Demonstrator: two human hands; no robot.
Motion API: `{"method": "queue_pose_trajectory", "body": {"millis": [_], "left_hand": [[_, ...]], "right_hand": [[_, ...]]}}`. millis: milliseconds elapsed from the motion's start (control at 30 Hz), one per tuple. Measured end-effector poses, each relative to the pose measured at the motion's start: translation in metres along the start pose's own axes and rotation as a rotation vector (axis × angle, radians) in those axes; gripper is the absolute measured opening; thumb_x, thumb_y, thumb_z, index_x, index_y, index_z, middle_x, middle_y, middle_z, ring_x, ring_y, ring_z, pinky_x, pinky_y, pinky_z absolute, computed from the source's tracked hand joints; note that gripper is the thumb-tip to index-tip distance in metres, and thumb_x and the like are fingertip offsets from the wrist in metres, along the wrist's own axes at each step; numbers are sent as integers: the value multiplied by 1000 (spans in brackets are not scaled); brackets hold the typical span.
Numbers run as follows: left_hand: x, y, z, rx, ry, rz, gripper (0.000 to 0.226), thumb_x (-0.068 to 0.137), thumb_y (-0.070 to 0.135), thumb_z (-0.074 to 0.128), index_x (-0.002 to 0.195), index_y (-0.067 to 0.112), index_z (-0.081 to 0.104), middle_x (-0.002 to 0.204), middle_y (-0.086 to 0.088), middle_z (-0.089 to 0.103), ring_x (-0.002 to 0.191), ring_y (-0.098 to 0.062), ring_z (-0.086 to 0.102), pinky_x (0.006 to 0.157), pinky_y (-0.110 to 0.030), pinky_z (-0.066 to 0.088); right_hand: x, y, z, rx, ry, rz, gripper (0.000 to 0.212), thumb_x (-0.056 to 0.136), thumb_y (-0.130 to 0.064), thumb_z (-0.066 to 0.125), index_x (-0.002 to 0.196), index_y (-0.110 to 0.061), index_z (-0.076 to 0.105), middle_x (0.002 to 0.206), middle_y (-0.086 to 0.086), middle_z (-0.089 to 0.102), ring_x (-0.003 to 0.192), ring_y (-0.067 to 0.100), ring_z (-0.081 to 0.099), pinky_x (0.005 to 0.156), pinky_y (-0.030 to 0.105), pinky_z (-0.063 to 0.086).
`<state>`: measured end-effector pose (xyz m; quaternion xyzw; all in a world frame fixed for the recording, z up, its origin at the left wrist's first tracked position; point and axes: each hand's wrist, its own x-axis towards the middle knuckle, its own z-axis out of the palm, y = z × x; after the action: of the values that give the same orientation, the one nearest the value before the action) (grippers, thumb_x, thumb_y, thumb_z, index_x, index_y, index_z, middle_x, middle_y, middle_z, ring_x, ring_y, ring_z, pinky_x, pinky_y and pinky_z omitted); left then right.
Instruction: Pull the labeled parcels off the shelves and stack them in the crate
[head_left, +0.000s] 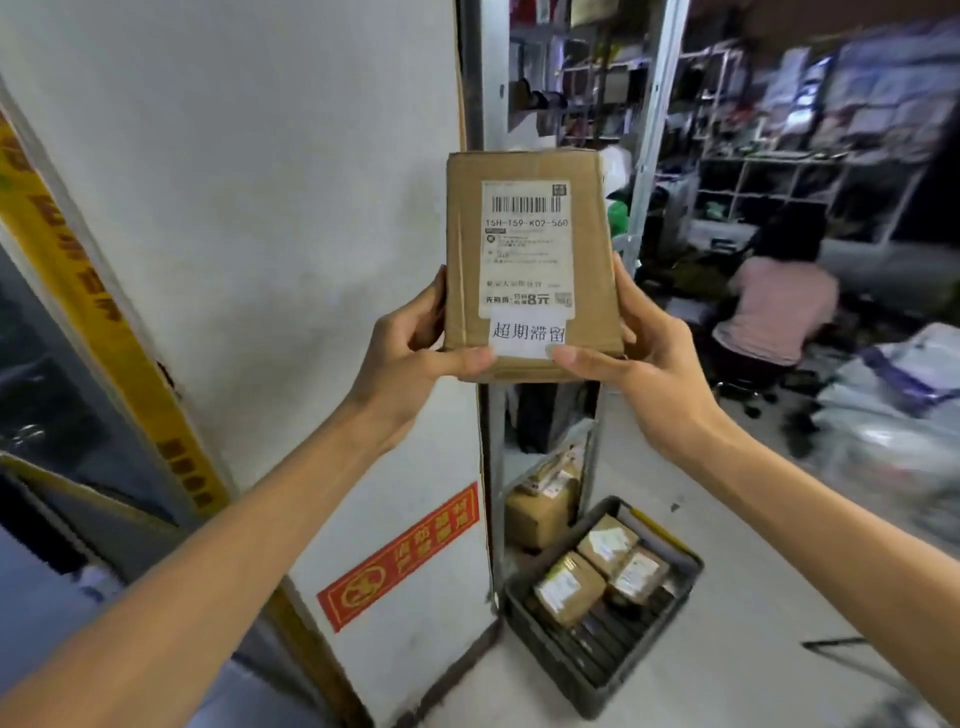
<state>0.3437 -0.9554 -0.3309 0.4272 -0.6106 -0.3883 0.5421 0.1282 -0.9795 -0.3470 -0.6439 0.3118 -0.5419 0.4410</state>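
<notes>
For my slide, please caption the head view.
Left hand and right hand hold up a labeled parcel; the crate, partly filled, sits on the floor.

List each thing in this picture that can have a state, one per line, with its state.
held parcel: sealed, raised upright, label facing the camera.
left hand: grips the parcel's lower left edge.
right hand: grips its lower right edge.
crate: on the floor, open-topped, partly filled.
crate parcels: three, lying label up.
shelf parcel: not yet pulled.
</notes>
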Motion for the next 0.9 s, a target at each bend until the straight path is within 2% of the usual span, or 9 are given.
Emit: {"method": "queue_pose_trajectory", "body": {"millis": [200,300,433,533,600,767,900], "left_hand": [[44,-53,28,-123,-254,-69,74,77,-4,71,143,15,44,130,-1,63,121,-14,59,100,-42,50],[64,-82,45,-157,-350,-76,70,81,-6,67,144,13,42,130,-3,62,121,-14,59,98,-40,52],[88,-119,76,-184,-471,-105,69,80,-8,67,142,12,43,132,-4,61,120,-13,59,98,-34,52],[110,-159,104,-162,-536,-149,67,78,-5,70,138,13,48,127,0,64,117,-11,61,97,-32,52],[126,-190,127,-160,-576,-187,68,76,-7,72,137,13,49,127,1,64,117,-10,61,97,-30,51],[171,-288,188,-140,-642,-320,78,70,-13,73,141,5,46,133,-4,60,122,-12,57,100,-27,49],[210,-387,240,-86,-622,-466,88,66,-16,74,145,7,41,138,-1,56,125,-12,55,102,-27,48]], "right_hand": [[-13,26,-24,-111,215,100,91,77,1,76,152,-14,28,142,1,53,126,15,55,94,26,51],[-18,40,-34,-161,300,143,93,76,-3,77,153,-16,26,144,1,51,129,17,52,98,30,50],[-25,70,-52,-197,407,193,86,77,4,73,150,-18,33,139,-2,55,125,17,56,94,38,53],[-29,104,-74,-211,511,261,87,77,7,73,150,-18,32,135,-3,58,120,15,59,89,33,56],[-29,135,-93,-198,558,309,88,77,8,72,150,-18,31,133,-5,59,119,13,60,88,30,55],[-21,239,-153,-182,656,455,93,71,4,79,149,-20,34,135,-2,57,121,9,56,96,34,53],[-3,345,-202,-150,690,584,96,68,9,79,149,-18,34,136,-4,56,117,-1,56,90,21,51]]}}
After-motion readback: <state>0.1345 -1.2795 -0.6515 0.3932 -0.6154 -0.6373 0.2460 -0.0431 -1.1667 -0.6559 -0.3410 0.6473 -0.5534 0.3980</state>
